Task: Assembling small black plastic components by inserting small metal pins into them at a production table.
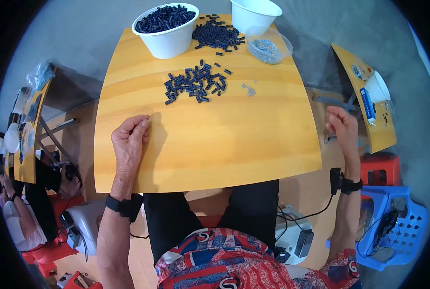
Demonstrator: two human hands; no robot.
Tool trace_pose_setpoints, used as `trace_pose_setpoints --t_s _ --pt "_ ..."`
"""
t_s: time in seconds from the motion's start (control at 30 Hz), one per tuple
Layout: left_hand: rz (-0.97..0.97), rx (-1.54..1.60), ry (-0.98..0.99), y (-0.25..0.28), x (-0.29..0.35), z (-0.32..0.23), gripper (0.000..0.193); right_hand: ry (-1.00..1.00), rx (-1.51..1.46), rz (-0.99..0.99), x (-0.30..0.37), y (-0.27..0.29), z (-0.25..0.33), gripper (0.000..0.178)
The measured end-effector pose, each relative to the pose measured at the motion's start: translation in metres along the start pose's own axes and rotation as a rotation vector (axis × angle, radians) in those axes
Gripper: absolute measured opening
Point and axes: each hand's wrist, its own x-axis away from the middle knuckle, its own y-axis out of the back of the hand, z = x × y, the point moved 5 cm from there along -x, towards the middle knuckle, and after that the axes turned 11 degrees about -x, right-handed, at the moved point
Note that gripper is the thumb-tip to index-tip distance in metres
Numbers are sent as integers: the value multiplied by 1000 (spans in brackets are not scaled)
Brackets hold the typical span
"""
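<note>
My left hand rests over the left side of the wooden table, its fingers closed with thumb against forefinger; whatever may be between them is hidden. Off the table's right edge, my right hand is raised with curled fingers, and I cannot make out anything in it. Ahead of both hands lies a loose pile of small black cylindrical pieces. To its right sit several tiny silvery pieces. A larger heap of black pieces lies farther back.
A white tub heaped with black pieces stands back left; another white tub stands back right. Before that is a clear container of small silvery parts. At right are a side table and blue plastic chair. Another person sits left.
</note>
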Motion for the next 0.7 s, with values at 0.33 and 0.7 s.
trace_pose_setpoints --t_s 0.33,0.7 --pt "15 43 -2 0 1 -4 10 235 89 503 -58 -186 151 21" --pt "22 69 25 -3 0 -3 8 407 527 485 -114 -280 128 15"
